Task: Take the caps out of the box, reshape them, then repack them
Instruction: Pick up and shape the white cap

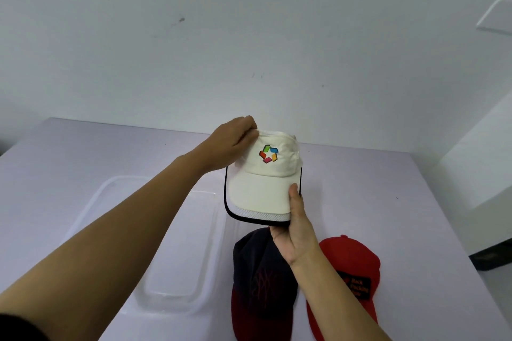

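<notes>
I hold a white cap [263,183] with a multicoloured logo and a dark-trimmed brim up above the table. My left hand [232,144] grips the top left of its crown. My right hand [296,227] pinches the right front of the brim, thumb on top. Below it on the table lie a dark navy cap with a red brim [257,285] and a red cap with a black patch [352,277], side by side. A clear plastic box [155,243] sits to the left with nothing visible inside.
The pale lilac table [388,188] ends at a white wall at the back. A white block [482,158] stands beyond the table's right edge, with dark floor below it.
</notes>
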Motion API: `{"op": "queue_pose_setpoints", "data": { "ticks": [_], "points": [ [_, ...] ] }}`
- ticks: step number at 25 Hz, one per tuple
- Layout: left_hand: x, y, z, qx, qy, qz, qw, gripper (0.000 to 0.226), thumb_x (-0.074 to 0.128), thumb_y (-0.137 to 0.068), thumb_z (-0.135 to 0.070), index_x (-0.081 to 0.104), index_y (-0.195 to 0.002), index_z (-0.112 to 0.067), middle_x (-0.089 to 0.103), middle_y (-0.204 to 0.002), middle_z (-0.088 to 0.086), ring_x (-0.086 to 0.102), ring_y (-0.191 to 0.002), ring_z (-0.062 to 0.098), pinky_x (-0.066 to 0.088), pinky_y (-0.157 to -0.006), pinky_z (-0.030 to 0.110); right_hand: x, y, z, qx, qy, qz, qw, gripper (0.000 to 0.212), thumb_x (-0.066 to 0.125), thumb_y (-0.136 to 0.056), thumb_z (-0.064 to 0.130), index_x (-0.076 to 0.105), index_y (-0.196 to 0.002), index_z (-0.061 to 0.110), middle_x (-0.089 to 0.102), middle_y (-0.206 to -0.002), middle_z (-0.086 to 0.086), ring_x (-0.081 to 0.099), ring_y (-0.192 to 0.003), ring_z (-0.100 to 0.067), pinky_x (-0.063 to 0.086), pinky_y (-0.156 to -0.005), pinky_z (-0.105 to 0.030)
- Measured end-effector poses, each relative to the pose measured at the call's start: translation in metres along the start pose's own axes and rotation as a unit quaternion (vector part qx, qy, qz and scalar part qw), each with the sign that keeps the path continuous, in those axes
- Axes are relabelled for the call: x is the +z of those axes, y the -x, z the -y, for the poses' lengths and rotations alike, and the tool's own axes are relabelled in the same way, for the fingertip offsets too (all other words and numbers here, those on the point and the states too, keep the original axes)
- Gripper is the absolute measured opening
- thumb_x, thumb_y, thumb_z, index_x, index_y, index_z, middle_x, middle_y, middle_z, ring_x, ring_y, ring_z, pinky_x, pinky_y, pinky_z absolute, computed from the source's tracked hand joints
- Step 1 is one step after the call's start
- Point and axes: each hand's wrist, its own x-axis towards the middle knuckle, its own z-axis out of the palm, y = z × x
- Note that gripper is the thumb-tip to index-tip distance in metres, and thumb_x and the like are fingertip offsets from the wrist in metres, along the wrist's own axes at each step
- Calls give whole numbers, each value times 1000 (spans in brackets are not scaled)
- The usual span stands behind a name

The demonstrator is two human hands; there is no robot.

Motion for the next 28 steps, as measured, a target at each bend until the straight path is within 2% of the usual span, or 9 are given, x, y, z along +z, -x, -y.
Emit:
{"op": "queue_pose_setpoints", "data": {
  "ticks": [3, 6, 11, 16, 19, 21, 24, 26, 28],
  "points": [
    [5, 2, 5, -22, 11, -32, 999, 21, 37, -97, -29, 43, -85, -14, 47, -81, -3, 42, -76, 11, 31, -69, 27, 2, 1, 0, -4, 13, 5, 1000, 42, 55, -89, 33, 49, -129, 23, 66, -117, -4, 72, -88, -16, 58, -61, -28],
    [1, -1, -2, -19, 32, -83, 996, 28, 38, -87, -42, 53, -88, -19, 53, -94, 0, 47, -89, 15, 36, -75, 20, 5, 1, 2, -12, 61, 3, 998, 40, 55, -90, 34, 48, -128, 27, 65, -119, -3, 68, -98, -19, 59, -67, -31],
    [4, -20, -30, -50, -84, 50, 994, 31, 55, -87, -37, 64, -91, -7, 60, -87, 2, 56, -83, 20, 41, -66, 28, 10, 3, -5, -26, 139, -17, 990, 18, 55, -91, 33, 53, -109, 32, 64, -115, -2, 62, -105, -21, 57, -82, -39],
    [3, -21, -35, -104, -88, 92, 986, 35, 58, -84, -38, 62, -85, -4, 56, -75, 2, 52, -74, 20, 37, -55, 27, 11, 8, -10, -67, 176, -23, 982, 16, 55, -91, 31, 53, -107, 34, 64, -111, 5, 62, -101, -15, 56, -80, -38],
    [4, -20, -37, -127, -111, 111, 979, 41, 58, -84, -45, 49, -67, -9, 46, -64, 1, 47, -69, 22, 32, -54, 27, 9, 9, -12, -83, 206, -13, 975, 22, 56, -91, 30, 53, -113, 32, 65, -109, 8, 63, -99, -13, 56, -82, -38],
    [6, -20, -38, -140, -128, 84, 978, 35, 52, -88, -43, 52, -72, -12, 45, -65, -3, 51, -72, 25, 32, -59, 28, 13, 10, -12, -76, 198, -8, 977, 24, 56, -90, 32, 52, -114, 32, 65, -111, 7, 63, -100, -13, 57, -79, -36],
    [10, -15, -48, -139, -165, -15, 976, 27, 45, -92, -36, 57, -88, -13, 51, -73, 3, 51, -71, 30, 32, -62, 29, 20, 9, -9, -65, 166, -9, 984, 20, 58, -90, 33, 54, -109, 31, 64, -113, 3, 62, -103, -17, 57, -71, -32],
    [15, -14, -54, -116, -197, -71, 971, 30, 44, -93, -37, 58, -87, -11, 54, -76, 7, 48, -71, 30, 32, -64, 30, 22, 8, -9, -57, 157, -4, 986, 21, 58, -89, 33, 55, -110, 31, 65, -115, 1, 61, -106, -20, 58, -69, -30],
    [13, -13, -53, -92, -160, -127, 975, 39, 44, -93, -44, 60, -80, -12, 56, -77, 7, 50, -74, 27, 35, -67, 31, 19, 6, -10, -42, 141, 0, 989, 25, 58, -89, 34, 54, -113, 30, 65, -117, -1, 62, -107, -21, 58, -68, -30]
  ]
}}
